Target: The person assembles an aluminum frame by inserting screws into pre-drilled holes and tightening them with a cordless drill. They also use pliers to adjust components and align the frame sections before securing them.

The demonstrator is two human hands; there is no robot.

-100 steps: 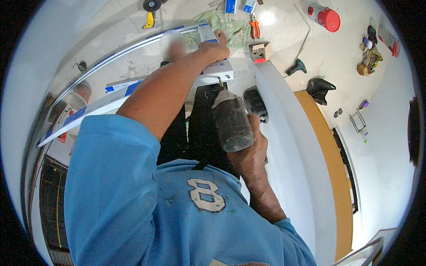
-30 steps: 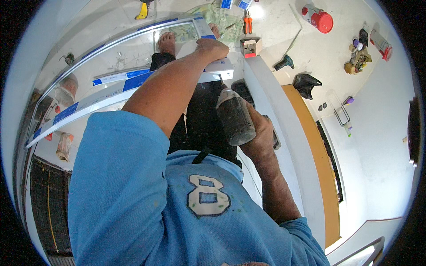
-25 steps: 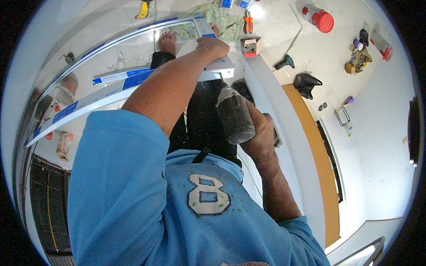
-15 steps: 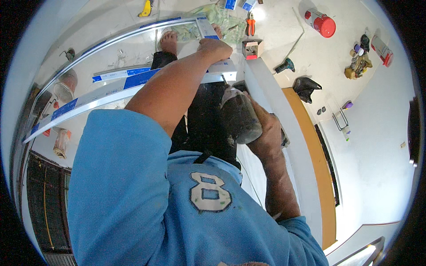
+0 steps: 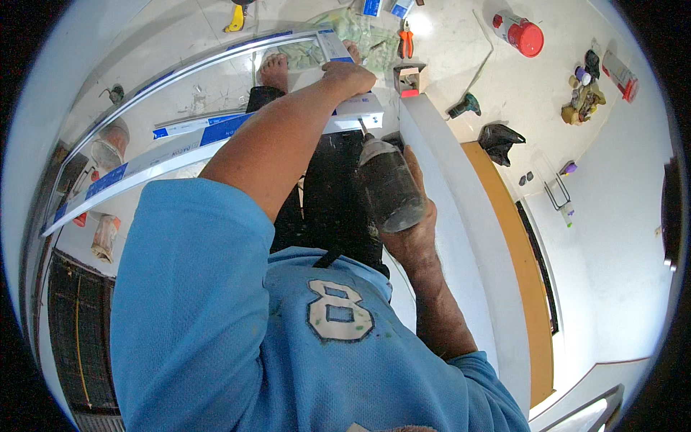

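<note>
A long white window or door frame [image 5: 162, 160], with blue protective film on parts of it, slants across my legs. My left hand [image 5: 350, 78] is closed around the corner end of the frame, its fingertips partly hidden. My right hand [image 5: 412, 234] grips a dark, dusty power drill [image 5: 391, 186] from behind and below; the drill's body hides most of the fingers. A thin bit points at the white end of the frame, close to its lower edge. Whether the bit touches the frame I cannot tell.
A low white ledge [image 5: 439, 144] with an orange-brown board [image 5: 512, 266] runs along my right. On the floor ahead lie orange-handled pliers [image 5: 407, 41], a small open box [image 5: 409, 81], another drill [image 5: 465, 105], a red-lidded bucket [image 5: 525, 37] and a black bag [image 5: 500, 142].
My right hand and forearm have shifted a little down and left, with the drill's rear tipping slightly right. My left hand stays on the frame.
</note>
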